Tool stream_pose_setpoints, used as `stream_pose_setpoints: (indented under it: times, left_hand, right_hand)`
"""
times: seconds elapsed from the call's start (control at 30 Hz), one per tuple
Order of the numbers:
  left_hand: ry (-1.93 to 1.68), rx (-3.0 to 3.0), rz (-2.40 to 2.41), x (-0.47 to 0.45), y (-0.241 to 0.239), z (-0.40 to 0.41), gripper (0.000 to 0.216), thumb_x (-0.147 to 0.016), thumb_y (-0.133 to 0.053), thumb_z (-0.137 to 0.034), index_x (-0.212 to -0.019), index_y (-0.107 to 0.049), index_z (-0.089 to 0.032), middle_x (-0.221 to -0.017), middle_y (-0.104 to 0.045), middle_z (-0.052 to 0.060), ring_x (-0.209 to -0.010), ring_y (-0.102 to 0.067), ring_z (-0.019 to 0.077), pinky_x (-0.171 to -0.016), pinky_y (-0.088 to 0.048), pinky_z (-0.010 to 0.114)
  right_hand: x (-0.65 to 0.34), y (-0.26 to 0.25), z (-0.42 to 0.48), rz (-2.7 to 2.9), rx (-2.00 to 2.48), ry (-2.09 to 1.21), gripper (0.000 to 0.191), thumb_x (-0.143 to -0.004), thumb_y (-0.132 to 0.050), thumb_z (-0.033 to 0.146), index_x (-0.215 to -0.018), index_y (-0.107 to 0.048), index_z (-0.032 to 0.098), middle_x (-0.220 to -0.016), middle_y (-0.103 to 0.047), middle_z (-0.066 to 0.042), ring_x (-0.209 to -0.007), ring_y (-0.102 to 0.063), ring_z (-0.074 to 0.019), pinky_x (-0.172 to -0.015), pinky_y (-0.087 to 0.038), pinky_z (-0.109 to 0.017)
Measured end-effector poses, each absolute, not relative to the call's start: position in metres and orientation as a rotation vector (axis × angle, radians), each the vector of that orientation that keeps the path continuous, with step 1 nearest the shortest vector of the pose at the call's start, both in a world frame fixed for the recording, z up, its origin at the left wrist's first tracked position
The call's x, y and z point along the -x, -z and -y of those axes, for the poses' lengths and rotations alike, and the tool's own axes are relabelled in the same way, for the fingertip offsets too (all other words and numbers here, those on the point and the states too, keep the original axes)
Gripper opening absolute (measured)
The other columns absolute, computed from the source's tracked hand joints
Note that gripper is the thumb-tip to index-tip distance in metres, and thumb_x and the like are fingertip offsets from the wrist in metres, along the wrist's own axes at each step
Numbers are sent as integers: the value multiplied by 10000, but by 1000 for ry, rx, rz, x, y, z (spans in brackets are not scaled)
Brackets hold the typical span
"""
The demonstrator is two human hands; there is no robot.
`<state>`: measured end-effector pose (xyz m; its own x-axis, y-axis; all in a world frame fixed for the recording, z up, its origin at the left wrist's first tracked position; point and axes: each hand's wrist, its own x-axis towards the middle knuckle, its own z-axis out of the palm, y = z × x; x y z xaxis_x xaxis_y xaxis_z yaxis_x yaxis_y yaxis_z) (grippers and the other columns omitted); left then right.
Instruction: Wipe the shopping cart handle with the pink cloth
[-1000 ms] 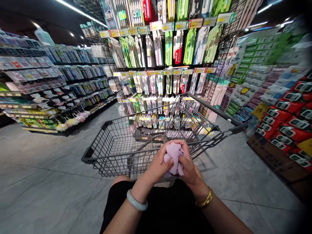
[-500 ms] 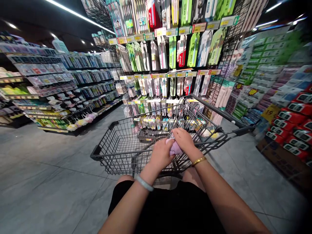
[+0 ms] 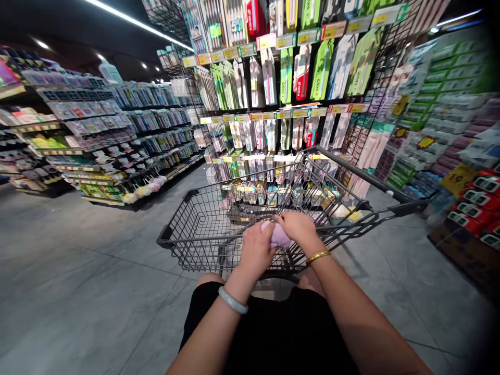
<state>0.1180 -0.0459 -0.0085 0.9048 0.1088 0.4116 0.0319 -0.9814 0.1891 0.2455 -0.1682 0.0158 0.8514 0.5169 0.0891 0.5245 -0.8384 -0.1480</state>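
Note:
Both my hands close around a small lilac cloth (image 3: 278, 236) just above the near rim of a dark wire shopping cart (image 3: 187, 229). My left hand (image 3: 255, 250), with a pale green bangle on its wrist, grips the cloth from the left. From the right and above, my right hand (image 3: 299, 229), wearing a gold bangle, covers it with curled fingers. Most of the cloth is hidden between my palms. The cart's basket looks empty.
A wire rack of hanging toothbrush packs (image 3: 289, 78) stands right behind the cart. Long shelves of packaged goods (image 3: 97, 135) run along the left. Stacked tissue packs and red boxes (image 3: 469, 172) line the right. Grey tiled floor (image 3: 78, 281) spreads to the left.
My hands have lifted the cloth from my lap up to the cart's rim and bunched it smaller. The view has turned a little left, so the cart sits further right.

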Motion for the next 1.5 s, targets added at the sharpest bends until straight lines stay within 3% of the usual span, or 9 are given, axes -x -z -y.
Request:
stream_pose_setpoints:
  times: [0.2, 0.4, 0.63, 0.8, 0.93, 1.1, 1.2, 1.33, 1.5]
  left_hand:
    - [-702, -2821, -181, -113, 14, 31, 607, -767, -607, -121, -1341, -474, -270, -1218, -557, 90, -1105, -531, 261, -962, -409, 420]
    - [-741, -2823, -215, -113, 23, 42, 610, -750, -659, -178, -1333, -492, -248, -1280, -519, 122, -1158, -488, 304, -1016, -372, 494]
    - [-758, -2768, -136, -103, 26, 24, 628, -743, -542, -61, -1337, -480, -256, -1326, -508, 105, -1190, -483, 270, -1020, -385, 461]
    - [-729, -2665, -430, -89, 20, -21, 574, -764, -556, -137, -1325, -474, -228, -1236, -565, 97, -1151, -507, 268, -1003, -387, 453]
    - [-661, -2738, -337, -101, 22, 12, 536, -791, -619, -255, -1311, -490, -236, -1181, -573, 88, -1108, -509, 269, -984, -373, 450]
    - [-728, -2739, -278, -112, 29, 43, 606, -787, -626, -264, -1361, -437, -217, -1201, -542, 113, -1148, -477, 288, -1019, -340, 468]
    - [-702, -2699, -202, -101, 28, 18, 602, -790, -572, -180, -1370, -418, -228, -1234, -552, 93, -1186, -475, 259, -1041, -339, 437]
    - [-795, -2521, -544, -86, 24, -18, 499, -787, -551, -156, -1276, -479, -217, -1198, -579, 84, -1144, -507, 251, -1008, -374, 425]
    - [-770, -2606, -378, -89, 31, 2, 532, -767, -597, -192, -1286, -484, -223, -1227, -565, 103, -1182, -480, 273, -1046, -338, 479]
  right_hand:
    - [-249, -20, 171, 821, 2857, -95, 551, -966, -291, 550, -987, -723, 207, -1031, -730, -115, -961, -675, -234, -799, -476, -312]
    - [-249, -21, 168, 784, 2877, -117, 518, -955, -321, 515, -1020, -723, 195, -1066, -719, -123, -989, -669, -238, -819, -481, -314]
    - [-249, -22, 171, 817, 2864, -187, 528, -947, -307, 536, -1034, -724, 224, -1086, -718, -119, -977, -670, -250, -813, -480, -347]
    - [-251, -19, 172, 799, 2860, -194, 531, -943, -312, 540, -1022, -728, 219, -1065, -716, -128, -985, -667, -269, -822, -479, -366]
    - [-251, -17, 161, 790, 2834, -231, 461, -927, -367, 468, -1023, -732, 202, -1084, -710, -145, -985, -663, -275, -808, -469, -359]
    - [-248, -19, 132, 1011, 2632, -406, 299, -870, -498, 348, -1054, -722, 276, -1096, -724, -33, -947, -663, -191, -756, -446, -258]
    - [-246, -15, 122, 1036, 2607, -398, 346, -912, -438, 411, -1059, -713, 262, -1095, -720, -39, -943, -655, -191, -750, -443, -259]
    - [-243, -8, 120, 1049, 2685, -350, 520, -922, -346, 579, -1003, -718, 226, -1059, -717, -101, -943, -653, -256, -760, -452, -329]
    - [-239, -8, 116, 1073, 2740, -315, 444, -930, -365, 486, -1006, -714, 222, -1078, -716, -107, -954, -658, -247, -759, -448, -316]
